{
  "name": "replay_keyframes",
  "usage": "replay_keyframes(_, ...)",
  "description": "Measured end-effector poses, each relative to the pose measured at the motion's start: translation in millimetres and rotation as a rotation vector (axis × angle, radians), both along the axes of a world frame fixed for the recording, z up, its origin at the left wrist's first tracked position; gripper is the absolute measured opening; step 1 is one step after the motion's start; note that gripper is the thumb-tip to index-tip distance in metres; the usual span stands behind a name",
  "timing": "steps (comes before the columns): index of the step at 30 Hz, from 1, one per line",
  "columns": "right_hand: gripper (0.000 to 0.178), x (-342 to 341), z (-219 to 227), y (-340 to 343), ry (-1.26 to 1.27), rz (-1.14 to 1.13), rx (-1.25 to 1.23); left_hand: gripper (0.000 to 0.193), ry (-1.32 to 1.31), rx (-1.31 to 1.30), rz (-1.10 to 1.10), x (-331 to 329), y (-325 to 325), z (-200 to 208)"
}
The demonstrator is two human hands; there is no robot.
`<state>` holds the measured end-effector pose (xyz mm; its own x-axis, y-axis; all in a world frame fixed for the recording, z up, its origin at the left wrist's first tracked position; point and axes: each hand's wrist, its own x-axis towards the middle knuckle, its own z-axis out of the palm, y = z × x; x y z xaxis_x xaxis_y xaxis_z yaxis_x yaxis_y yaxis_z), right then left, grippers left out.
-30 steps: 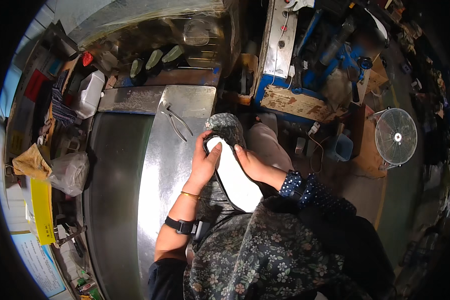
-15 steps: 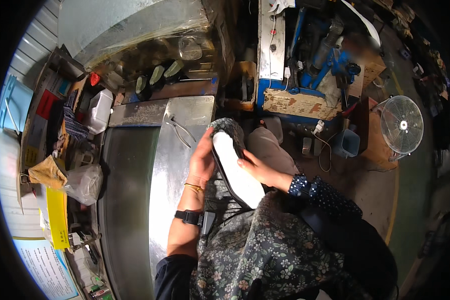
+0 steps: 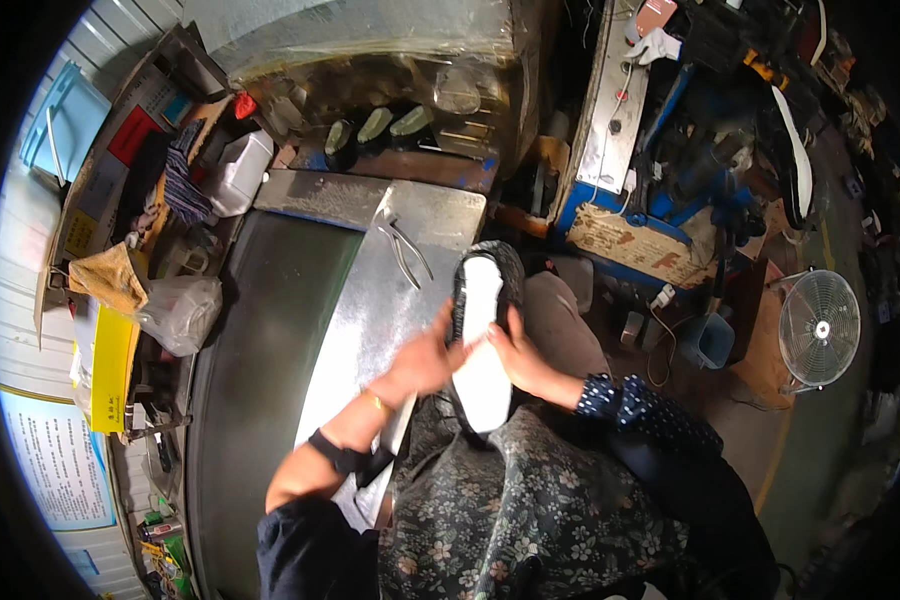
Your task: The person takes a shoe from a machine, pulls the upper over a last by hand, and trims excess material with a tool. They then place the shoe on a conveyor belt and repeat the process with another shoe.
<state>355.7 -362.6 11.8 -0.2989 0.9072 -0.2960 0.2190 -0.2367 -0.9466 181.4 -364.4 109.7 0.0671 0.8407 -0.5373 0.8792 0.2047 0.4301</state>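
White-bottomed shoe (image 3: 483,388) lies bottom up in front of the person, to the right of the bare metal bench (image 3: 348,355), its far end pointing away and its near end meeting the floral apron (image 3: 530,490). Dark material rims the white face, which looks a little narrower toward the far end.

The left hand (image 3: 418,364) comes in from the left. It is blurred, but the thumb side reaches over the left edge onto the white face, while another finger points along the rim farther away; whether it presses or only touches, one cannot tell. The right hand (image 3: 526,364) sits at the right edge, one digit on the white face and another along the dark side, so it appears to pinch the rim between them; its remaining fingers are hidden.

The shoe probably handles as a fairly light but firm body, since it keeps its shape between the hands. Its white face looks smooth and may be slippery or easily smudged; the darker sides seem softer and likely give more grip. The best hold, by this judgement, is around both sides near the middle, with thumbs light on the white face and fingers underneath.

Pliers (image 3: 404,250) lie on the bench, left of the shoe's far end and apart from it.
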Motion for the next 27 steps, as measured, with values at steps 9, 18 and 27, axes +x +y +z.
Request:
replay_keyframes(9,0.04,-12.9,104.6,138.7,-0.243,0.387,0.942,0.094,-1.238,-0.581,0.163,-18.7,-18.0,-41.7)
replay_keyframes(18,0.053,-171.3,-31.5,162.6,-0.893,0.495,0.771,0.076,-0.412,-0.17,-0.091,-1.8,-63.9,-51.8)
replay_keyframes(27,0.02,66.2,105.9,94.0,0.145,0.623,-0.179,0.074,-0.332,-0.12,-0.109,9.9,-43.9,-22.9)
